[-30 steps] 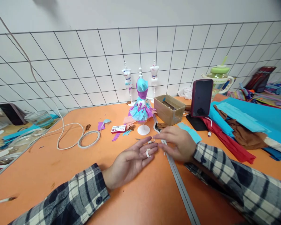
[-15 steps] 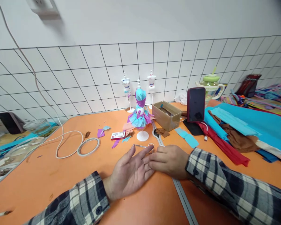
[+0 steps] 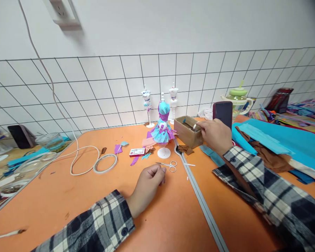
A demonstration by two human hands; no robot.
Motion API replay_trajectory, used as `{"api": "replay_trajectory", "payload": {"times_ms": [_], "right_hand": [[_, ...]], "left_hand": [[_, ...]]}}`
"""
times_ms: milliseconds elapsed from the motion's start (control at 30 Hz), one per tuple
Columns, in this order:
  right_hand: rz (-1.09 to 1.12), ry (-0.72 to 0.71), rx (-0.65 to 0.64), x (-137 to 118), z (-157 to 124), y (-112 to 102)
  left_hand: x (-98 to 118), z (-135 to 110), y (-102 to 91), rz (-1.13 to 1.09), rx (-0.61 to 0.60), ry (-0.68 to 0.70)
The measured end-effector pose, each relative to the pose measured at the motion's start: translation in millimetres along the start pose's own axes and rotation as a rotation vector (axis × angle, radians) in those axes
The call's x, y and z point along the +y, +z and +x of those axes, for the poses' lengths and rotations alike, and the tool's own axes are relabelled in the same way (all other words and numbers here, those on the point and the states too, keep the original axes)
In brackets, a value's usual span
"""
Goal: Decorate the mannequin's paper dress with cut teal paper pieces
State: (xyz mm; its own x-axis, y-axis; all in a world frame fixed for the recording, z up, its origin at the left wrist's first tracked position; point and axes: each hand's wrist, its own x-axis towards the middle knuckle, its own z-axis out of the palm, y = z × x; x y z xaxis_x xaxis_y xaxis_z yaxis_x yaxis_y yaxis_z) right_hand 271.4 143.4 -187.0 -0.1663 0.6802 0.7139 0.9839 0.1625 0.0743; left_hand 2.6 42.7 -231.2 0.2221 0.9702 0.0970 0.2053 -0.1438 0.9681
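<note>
My left hand (image 3: 148, 182) rests on the orange table (image 3: 68, 199) with its fingers curled into a loose fist, close to small silver scissors (image 3: 168, 165). My right hand (image 3: 214, 134) is stretched out to the open cardboard box (image 3: 187, 132), pinching a small white piece (image 3: 194, 126) at the box's rim. A small mannequin in a turquoise and purple paper dress (image 3: 162, 128) stands just left of the box.
Two bare white mannequins (image 3: 146, 103) stand by the grid wall. A tape ring (image 3: 105, 163), white cable (image 3: 78, 159), red-and-white packet (image 3: 137, 152) and paper scraps lie left. A phone (image 3: 223, 113), a green-lidded jug (image 3: 238, 99) and crepe paper sheets (image 3: 275, 138) fill the right.
My right hand left my left palm and reached out to the cardboard box with a small white piece. My left hand turned over and curled shut.
</note>
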Motion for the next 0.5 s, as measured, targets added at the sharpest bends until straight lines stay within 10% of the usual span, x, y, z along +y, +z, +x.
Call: {"api": "replay_trajectory", "payload": {"times_ms": [300, 500], "right_hand": [[0.014, 0.095, 0.077, -2.1, -12.7, -6.6], [0.352, -0.220, 0.109, -0.9, -40.4, -9.8]], "left_hand": [[-5.1, 17.3, -27.7, 0.205, 0.324, 0.167], [-13.0, 21.2, -96.2, 0.500, 0.587, 0.493]]}}
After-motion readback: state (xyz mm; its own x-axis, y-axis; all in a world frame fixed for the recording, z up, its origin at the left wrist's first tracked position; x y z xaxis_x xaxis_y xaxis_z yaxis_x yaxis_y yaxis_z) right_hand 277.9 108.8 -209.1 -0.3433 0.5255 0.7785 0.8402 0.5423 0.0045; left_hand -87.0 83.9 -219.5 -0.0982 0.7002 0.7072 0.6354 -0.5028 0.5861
